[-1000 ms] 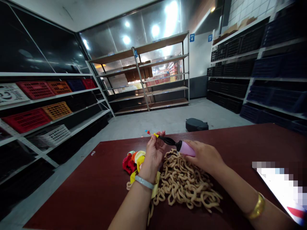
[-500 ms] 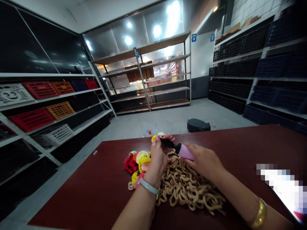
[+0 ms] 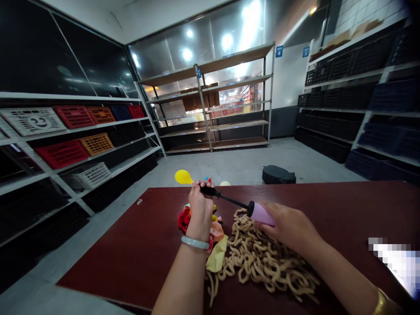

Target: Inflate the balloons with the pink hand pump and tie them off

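Between my hands stretches a balloon hand pump (image 3: 261, 214), its black rod drawn out of the purple barrel. My left hand (image 3: 201, 203) is closed around the pump's black nozzle end. A small, partly inflated yellow balloon (image 3: 183, 176) sticks out beyond that hand, at the nozzle side. My right hand (image 3: 288, 223) grips the purple barrel. Below the pump lies a heap of tan, limp balloons (image 3: 259, 258), long and thin. Limp balloons in red, orange and yellow (image 3: 218, 254) lie beside and partly behind my left wrist.
The dark red table (image 3: 131, 253) carries everything. At its right lies a bright, pixelated flat object (image 3: 397, 267). Beyond stand a grey bag-like object (image 3: 278, 174) on the floor, a rack (image 3: 210, 109) of bare shelves, and side shelves with coloured crates (image 3: 74, 117).
My left hand has moved left, away from the right, and the pump's rod now shows. The yellow balloon has swollen at the nozzle. The view has shifted a little left.
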Demonstrator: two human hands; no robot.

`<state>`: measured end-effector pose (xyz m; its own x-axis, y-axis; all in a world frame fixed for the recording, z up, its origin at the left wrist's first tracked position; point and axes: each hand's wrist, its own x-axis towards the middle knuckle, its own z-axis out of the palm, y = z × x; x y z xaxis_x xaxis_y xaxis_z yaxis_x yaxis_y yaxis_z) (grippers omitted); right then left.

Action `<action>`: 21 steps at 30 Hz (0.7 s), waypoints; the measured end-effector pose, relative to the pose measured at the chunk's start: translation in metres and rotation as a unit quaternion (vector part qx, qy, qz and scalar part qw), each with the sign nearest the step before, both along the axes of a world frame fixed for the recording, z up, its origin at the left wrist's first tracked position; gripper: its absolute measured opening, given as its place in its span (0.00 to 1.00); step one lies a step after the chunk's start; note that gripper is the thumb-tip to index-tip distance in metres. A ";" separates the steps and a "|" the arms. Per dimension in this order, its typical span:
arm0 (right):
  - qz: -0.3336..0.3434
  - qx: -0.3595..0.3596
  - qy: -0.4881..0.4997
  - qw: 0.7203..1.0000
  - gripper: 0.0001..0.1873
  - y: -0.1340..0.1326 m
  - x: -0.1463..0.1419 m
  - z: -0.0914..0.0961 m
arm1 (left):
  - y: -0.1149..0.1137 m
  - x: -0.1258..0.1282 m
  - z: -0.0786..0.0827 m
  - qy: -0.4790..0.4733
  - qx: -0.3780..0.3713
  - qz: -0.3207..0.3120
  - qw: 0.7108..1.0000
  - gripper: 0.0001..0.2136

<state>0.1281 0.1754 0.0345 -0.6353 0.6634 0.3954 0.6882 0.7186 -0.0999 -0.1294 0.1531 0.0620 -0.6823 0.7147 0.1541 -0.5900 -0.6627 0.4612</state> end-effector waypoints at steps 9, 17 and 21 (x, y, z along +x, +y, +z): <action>0.016 0.003 -0.004 1.000 0.28 -0.002 -0.003 -0.004 | -0.001 0.051 0.000 0.093 -0.004 0.012 0.996 0.09; 0.002 0.040 -0.003 0.999 0.28 0.008 0.004 -0.008 | -0.009 0.075 0.004 0.046 -0.063 -0.088 0.993 0.05; -0.003 0.049 -0.013 0.999 0.29 0.011 0.005 -0.007 | -0.014 0.068 0.008 0.009 -0.083 -0.164 0.983 0.06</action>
<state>0.1333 0.1864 0.0278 -0.6424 0.6265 0.4415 0.6941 0.7198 -0.0114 -0.0614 0.1394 0.0704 -0.4093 0.9120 0.0270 -0.7503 -0.3533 0.5588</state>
